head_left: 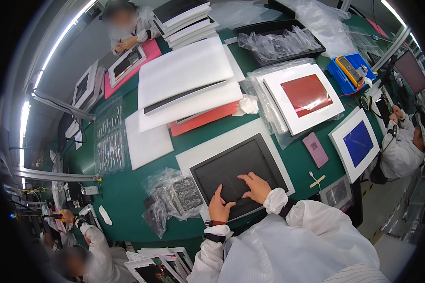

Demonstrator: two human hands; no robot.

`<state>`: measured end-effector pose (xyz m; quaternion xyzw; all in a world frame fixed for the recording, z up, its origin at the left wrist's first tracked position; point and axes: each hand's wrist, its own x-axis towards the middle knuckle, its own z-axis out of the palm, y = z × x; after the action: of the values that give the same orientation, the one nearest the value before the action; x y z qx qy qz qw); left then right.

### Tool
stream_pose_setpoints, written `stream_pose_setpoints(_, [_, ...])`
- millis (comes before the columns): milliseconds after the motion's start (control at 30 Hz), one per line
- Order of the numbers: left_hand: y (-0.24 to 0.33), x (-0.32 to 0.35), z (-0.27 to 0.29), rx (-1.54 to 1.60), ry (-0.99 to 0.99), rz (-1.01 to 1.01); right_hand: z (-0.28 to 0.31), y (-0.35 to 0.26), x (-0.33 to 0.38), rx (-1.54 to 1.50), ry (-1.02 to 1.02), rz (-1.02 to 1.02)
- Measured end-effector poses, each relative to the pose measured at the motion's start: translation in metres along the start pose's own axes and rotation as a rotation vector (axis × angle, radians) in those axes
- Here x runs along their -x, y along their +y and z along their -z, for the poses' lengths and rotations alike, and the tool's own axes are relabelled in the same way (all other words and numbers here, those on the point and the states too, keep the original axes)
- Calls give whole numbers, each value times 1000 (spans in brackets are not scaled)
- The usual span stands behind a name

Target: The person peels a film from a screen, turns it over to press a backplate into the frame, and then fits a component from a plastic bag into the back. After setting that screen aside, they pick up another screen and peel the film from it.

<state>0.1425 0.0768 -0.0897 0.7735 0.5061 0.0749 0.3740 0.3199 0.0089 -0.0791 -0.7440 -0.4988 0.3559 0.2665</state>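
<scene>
A black rectangular panel with a raised rim (pixel 236 165) lies at a slant on a white foam sheet (pixel 186 158) in front of me. My left hand (pixel 219 206) rests at its near edge, thumb and forefinger spread apart, nothing between them. Over the panel's near right part is my right hand (pixel 257 188), with fingers partly bent and the thumb held apart from the forefinger. It appears to touch the panel's surface and holds nothing that I can see. Left of the panel lie dark pieces in clear plastic bags (pixel 186 193).
Stacked white foam sheets (pixel 184 70) stand beyond the panel. To the right are a white-framed red screen (pixel 307 96), a pink phone (pixel 315 150) and a white-framed blue screen (pixel 359 145). A black tray (pixel 281 52) holds plastic bags. Other people work around the green table.
</scene>
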Motion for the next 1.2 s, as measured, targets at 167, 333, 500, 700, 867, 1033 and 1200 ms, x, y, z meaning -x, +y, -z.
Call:
stream_pose_setpoints(167, [3, -5, 4, 8, -82, 31, 3, -8, 2, 52, 16, -22])
stream_pose_setpoints(333, [4, -7, 2, -3, -77, 89, 1, -12, 1, 94, 32, -19])
stream_pose_setpoints(500, [-2, -7, -5, -90, -11, -27, 2, -13, -2, 160, 15, -26])
stream_pose_setpoints(700, [-6, -10, -7, -195, -22, -87, 3, -13, -1, 186, 1, -10])
stream_pose_setpoints(867, [7, -12, 4, -235, -179, 42, 4, -10, 2, 191, -43, -3])
stream_pose_setpoints(1033, [-14, 9, 1, -184, 10, -68, 10, -7, 15, 107, -11, 8])
stream_pose_setpoints(1200, [-8, 21, -4, -72, 113, 15, 3, 8, 24, 99, 69, 23])
